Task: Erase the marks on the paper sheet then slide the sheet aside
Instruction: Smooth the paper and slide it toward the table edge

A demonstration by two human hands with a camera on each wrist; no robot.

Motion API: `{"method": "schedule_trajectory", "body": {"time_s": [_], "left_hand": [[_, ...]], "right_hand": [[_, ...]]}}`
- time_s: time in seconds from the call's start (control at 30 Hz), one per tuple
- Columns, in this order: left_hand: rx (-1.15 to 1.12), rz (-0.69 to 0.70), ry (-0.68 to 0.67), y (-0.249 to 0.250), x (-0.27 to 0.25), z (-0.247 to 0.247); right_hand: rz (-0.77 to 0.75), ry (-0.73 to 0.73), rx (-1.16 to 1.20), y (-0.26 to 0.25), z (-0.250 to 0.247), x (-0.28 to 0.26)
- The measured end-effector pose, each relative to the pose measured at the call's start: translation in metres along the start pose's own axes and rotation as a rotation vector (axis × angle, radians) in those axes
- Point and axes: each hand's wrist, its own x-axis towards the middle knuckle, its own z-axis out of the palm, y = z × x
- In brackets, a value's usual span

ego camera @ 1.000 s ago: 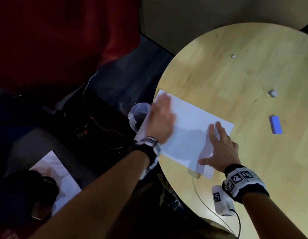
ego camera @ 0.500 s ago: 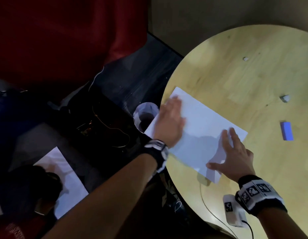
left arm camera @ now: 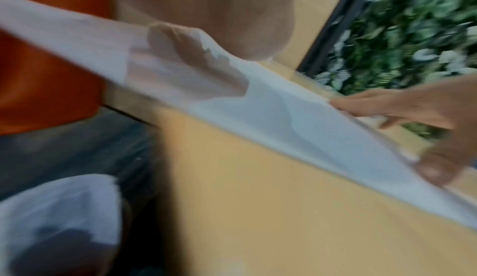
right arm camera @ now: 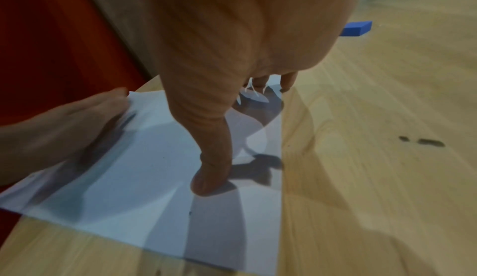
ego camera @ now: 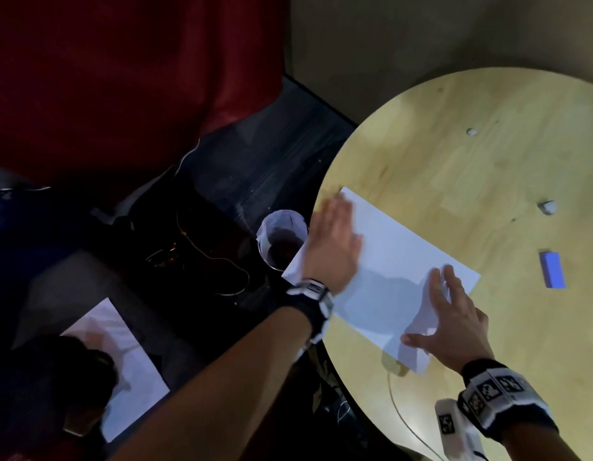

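Observation:
A white paper sheet (ego camera: 393,261) lies at the left edge of the round wooden table (ego camera: 471,161), one corner hanging past the rim. My left hand (ego camera: 335,241) lies flat on the sheet's left end with straight fingers. At the sheet's near right end my right hand (ego camera: 449,314) presses down with spread fingers, thumb tip (right arm camera: 206,182) on the paper (right arm camera: 154,168). In the left wrist view the sheet (left arm camera: 284,113) shows blurred. A blue eraser (ego camera: 552,269) lies on the table to the right of the sheet, away from both hands.
A white-lined bin (ego camera: 281,239) stands on the floor just beyond the table's left edge, below the hanging corner. Two small crumbs (ego camera: 547,206) lie on the far tabletop. Another white sheet (ego camera: 122,364) lies on the floor at lower left. A cable (ego camera: 404,417) crosses the near table edge.
Both hands stay flat on the sheet. The left hand has shifted a little across the sheet's left end; the sheet keeps its place at the table edge.

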Motion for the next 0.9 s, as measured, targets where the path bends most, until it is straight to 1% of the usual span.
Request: {"method": "schedule_trajectory", "body": {"time_s": [0.07,0.1,0.13,0.17,0.2,0.23,0.27,0.37,0.4,0.43,0.47,0.5,0.53,0.6,0.63,0.67,0.7,0.73,0.8,0.9], "left_hand": [[-0.110,0.186,-0.117,0.038,-0.002,0.024],[-0.115,0.294,-0.166,0.050,-0.006,0.034],[-0.122,0.375,-0.186,0.055,-0.009,0.039],[-0.083,0.427,-0.177,0.051,-0.008,0.040],[-0.028,0.439,-0.151,0.039,-0.004,0.036],[0.011,0.405,-0.121,0.023,0.002,0.031],[0.070,0.338,-0.070,0.003,0.010,0.026],[0.161,-0.003,0.033,-0.052,0.028,-0.001],[0.163,-0.085,0.074,-0.057,0.032,-0.009],[0.159,-0.128,0.100,-0.053,0.035,-0.012],[0.146,-0.112,0.098,-0.039,0.038,-0.011],[0.125,-0.038,0.091,-0.019,0.038,-0.005],[0.078,0.072,0.056,0.004,0.035,0.006],[-0.025,0.301,-0.145,0.049,0.019,0.030],[-0.031,0.390,-0.209,0.063,0.008,0.041],[-0.020,0.448,-0.196,0.066,0.000,0.050],[-0.011,0.471,-0.141,0.060,-0.003,0.054],[0.013,0.452,-0.081,0.047,-0.001,0.051],[0.106,0.349,-0.003,0.011,0.009,0.037],[0.157,0.058,0.038,-0.042,0.024,0.008]], "right_hand": [[-0.002,0.003,-0.002,0.000,-0.001,-0.001],[-0.005,0.005,-0.004,-0.001,-0.001,-0.001],[-0.009,0.007,-0.010,-0.001,-0.001,-0.001],[-0.011,0.008,-0.018,-0.002,-0.001,-0.001],[-0.010,0.008,-0.022,-0.003,-0.001,0.000],[-0.009,0.009,-0.020,-0.003,-0.001,0.000],[-0.011,0.012,-0.014,-0.003,-0.001,0.000],[-0.020,0.015,0.000,0.000,0.002,0.001],[-0.021,0.013,0.004,0.001,0.003,0.001],[-0.019,0.011,0.008,0.001,0.003,0.002],[-0.017,0.009,0.009,0.001,0.003,0.002],[-0.017,0.008,0.007,0.001,0.003,0.002],[-0.016,0.006,0.002,0.000,0.003,0.002],[-0.017,0.004,-0.006,0.000,0.002,0.002],[-0.020,0.005,-0.009,0.000,0.002,0.002],[-0.025,0.008,-0.014,0.000,0.002,0.002],[-0.026,0.009,-0.020,0.000,0.002,0.002],[-0.025,0.006,-0.023,0.001,0.001,0.001],[-0.026,0.001,-0.020,0.003,0.001,0.001],[-0.051,-0.006,-0.045,0.005,-0.004,0.006]]}}
